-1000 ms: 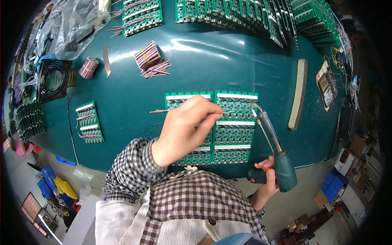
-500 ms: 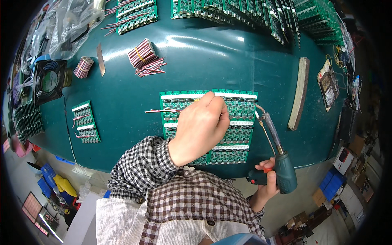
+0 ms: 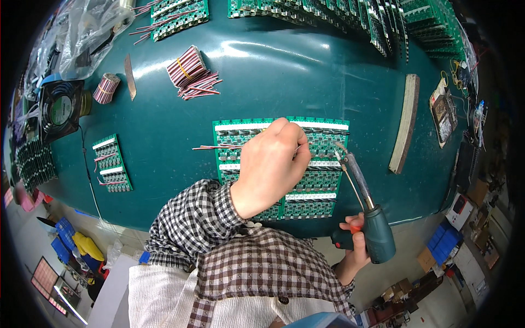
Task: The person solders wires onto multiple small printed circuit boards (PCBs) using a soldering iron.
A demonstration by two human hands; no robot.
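Observation:
My left hand [image 3: 272, 164] is closed over the green circuit boards [image 3: 316, 180], fingertips pinched. A few thin red-and-white wires [image 3: 217, 147] stick out on its left, and a wire end shows by the fingertips; the palm side is hidden. In my right hand [image 3: 356, 246] is a dark green soldering gun [image 3: 379, 232] with a red trigger, gripped by its handle. Its metal barrel and thin side tube slant up and left, the tip over the right part of the boards. Whether the tip touches them, I cannot tell.
Wire bundles [image 3: 186, 66] and a flat blade [image 3: 130, 77] lie beyond my left hand. A small board with wires [image 3: 112, 163] and a black fan [image 3: 59, 109] are at left. Stacked boards [image 3: 306, 12] line the far edge. A long bar [image 3: 404, 124] lies at right.
The soldering gun's tip has moved left, from the boards' right edge to over them. My left hand has barely shifted and still pinches the wires.

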